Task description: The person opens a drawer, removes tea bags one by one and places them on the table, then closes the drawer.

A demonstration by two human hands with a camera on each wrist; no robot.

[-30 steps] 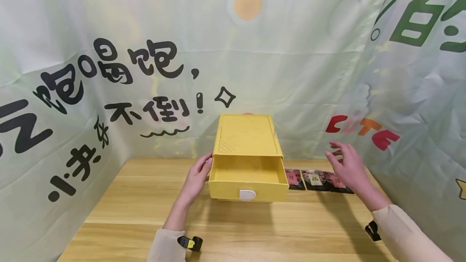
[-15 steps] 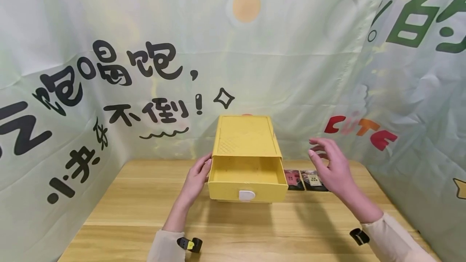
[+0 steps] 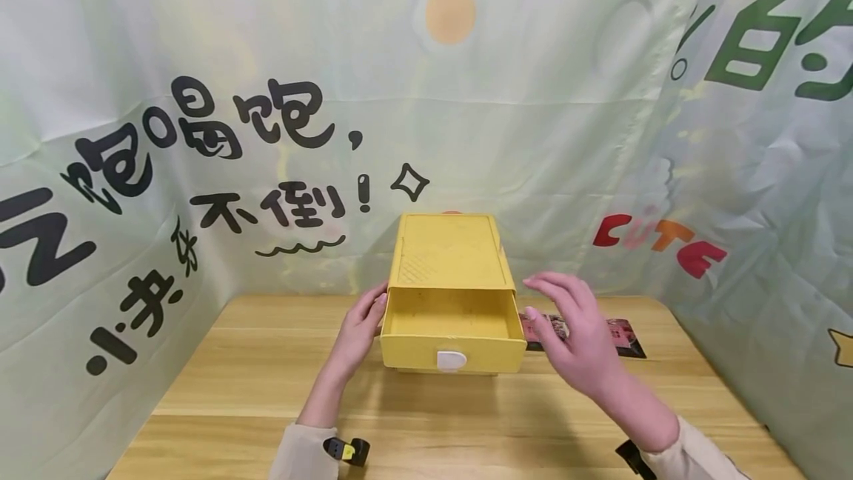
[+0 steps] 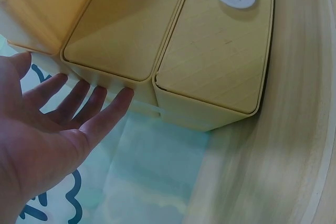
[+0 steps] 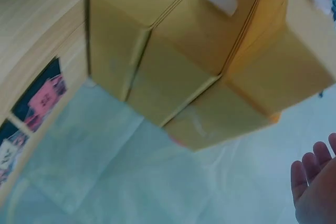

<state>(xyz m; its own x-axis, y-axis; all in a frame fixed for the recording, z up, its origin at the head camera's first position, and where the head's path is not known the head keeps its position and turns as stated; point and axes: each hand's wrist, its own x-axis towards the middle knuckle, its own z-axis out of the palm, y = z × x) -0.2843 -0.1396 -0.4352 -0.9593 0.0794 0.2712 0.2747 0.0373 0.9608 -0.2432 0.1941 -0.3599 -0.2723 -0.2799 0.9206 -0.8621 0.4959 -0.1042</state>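
Observation:
A yellow drawer unit (image 3: 449,250) of three stacked drawers stands on the table, its top drawer (image 3: 408,352) pulled out towards me. The drawer's front bears a white tab (image 3: 452,360), and no item shows inside. My left hand (image 3: 353,332) rests at the unit's left side; in the left wrist view its fingers (image 4: 107,119) are spread, with the fingertips against the side wall. Off the right side, my right hand (image 3: 580,343) hovers with loosely bent fingers and holds nothing. The right wrist view catches part of this hand (image 5: 317,187), apart from the unit.
Several flat black packets with pink or pale labels (image 3: 625,335) lie on the table right of the unit, partly behind my right hand. A printed cloth (image 3: 533,132) hangs behind and at both sides of the wooden table (image 3: 266,391).
My right hand has moved left from above the packets to near the unit's right side. The left hand and the drawer unit have stayed in place.

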